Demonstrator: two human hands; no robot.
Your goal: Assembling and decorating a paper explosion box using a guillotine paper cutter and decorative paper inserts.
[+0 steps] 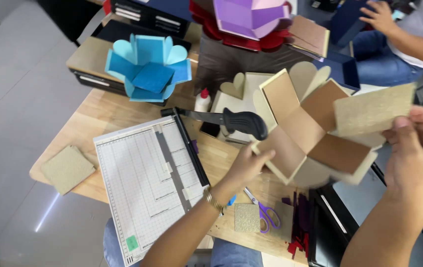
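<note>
Co-worker point(409, 34) cut off at top-right edge; scissors point(263, 212) partly hidden under left forearm.

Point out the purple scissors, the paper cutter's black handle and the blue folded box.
purple scissors point(268, 216), head view, on a handle loop.
black handle point(245, 123), head view, mid-grip.
blue folded box point(152, 76), head view, centre panel.

Three unfolded paper boxes point(310, 133), one cutter point(152, 183), one scissors point(263, 212).

A single head-worn camera looks steeply down, close above the wooden table point(107, 111), which runs from lower left to upper right; the floor fills the frame's left.
</note>
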